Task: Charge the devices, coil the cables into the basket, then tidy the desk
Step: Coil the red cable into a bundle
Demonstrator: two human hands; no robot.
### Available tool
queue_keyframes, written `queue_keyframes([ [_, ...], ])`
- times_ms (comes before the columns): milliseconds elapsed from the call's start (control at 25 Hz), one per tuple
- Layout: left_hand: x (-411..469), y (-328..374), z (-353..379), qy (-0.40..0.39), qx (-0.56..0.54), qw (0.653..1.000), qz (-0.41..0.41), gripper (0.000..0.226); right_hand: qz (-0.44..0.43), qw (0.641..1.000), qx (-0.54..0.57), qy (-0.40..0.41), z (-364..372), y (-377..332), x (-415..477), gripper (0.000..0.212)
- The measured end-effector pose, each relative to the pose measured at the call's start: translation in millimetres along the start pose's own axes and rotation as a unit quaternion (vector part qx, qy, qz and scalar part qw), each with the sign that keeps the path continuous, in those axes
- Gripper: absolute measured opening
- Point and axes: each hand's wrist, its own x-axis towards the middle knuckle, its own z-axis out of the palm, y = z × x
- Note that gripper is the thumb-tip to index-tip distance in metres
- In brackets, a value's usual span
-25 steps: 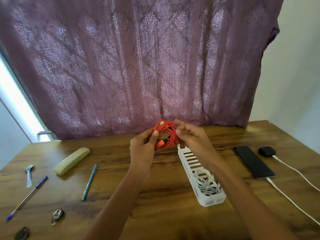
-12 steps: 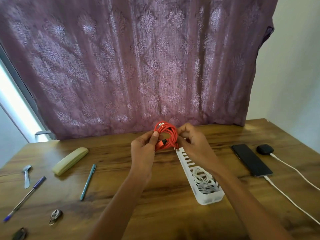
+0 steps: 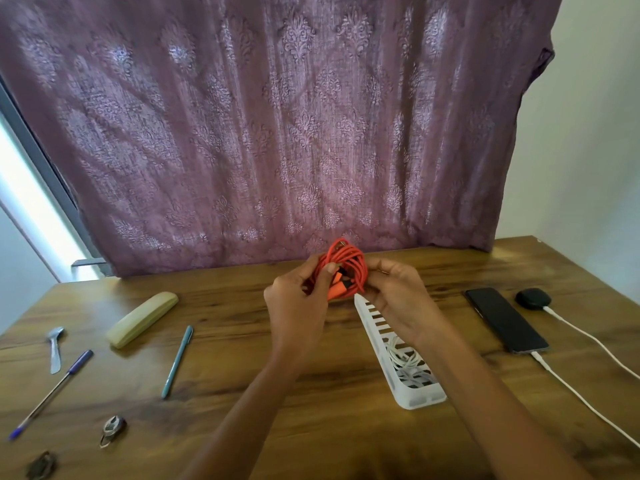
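Both hands hold a coiled orange cable (image 3: 346, 268) above the far end of the white basket (image 3: 420, 398): the left hand (image 3: 298, 306) has its fingers curled round the coil's left side, the right hand (image 3: 398, 299) pinches its right side. A white cable (image 3: 407, 363) lies coiled in the basket on the tabletop (image 3: 242, 341). To the right, a phone (image 3: 505, 320) and a black case (image 3: 532, 298) each have a white lead plugged in.

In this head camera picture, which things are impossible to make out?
Head view: far end of the white slotted plastic basket, covered by the right hand.
Head view: plugs of the orange coiled cable, partly under fingers of the left hand.
Head view: where the white charging cables end, cut by the right edge.
Head view: small dark object, bottom left, too blurred to name.
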Motion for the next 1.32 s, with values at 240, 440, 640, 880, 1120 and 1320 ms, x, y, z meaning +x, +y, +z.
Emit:
queue_keyframes([
  [240,1.8,-10.7,0.1,-0.037,0.041,0.998,0.018,0.017,0.025,0.999,-0.017,-0.033,-3.8,-5.1,-3.6,0.024],
  [440,4.9,-14.7,-2.6,-0.096,0.032,0.995,0.019,0.026,0.009,0.999,-0.047,-0.020,-2.3,-4.4,-2.8,0.027],
  [640,9.5,-23.2,-5.9,-0.209,-0.118,0.968,-0.079,0.032,0.018,1.000,-0.010,0.009,1.8,1.2,-0.6,0.020],
  [880,14.9,-29.3,-12.0,-0.240,-0.167,0.951,-0.101,0.039,0.051,0.999,0.015,0.002,2.3,0.5,3.5,0.023],
  [1120,14.2,-29.9,-12.5,-0.272,-0.156,0.944,-0.108,0.044,0.090,0.995,0.038,0.003,-1.8,5.0,7.5,0.029],
  [1320,15.7,-28.4,-10.3,-0.255,-0.132,0.953,-0.091,0.045,0.119,0.991,0.036,-0.051,-2.5,3.1,8.6,0.017],
])
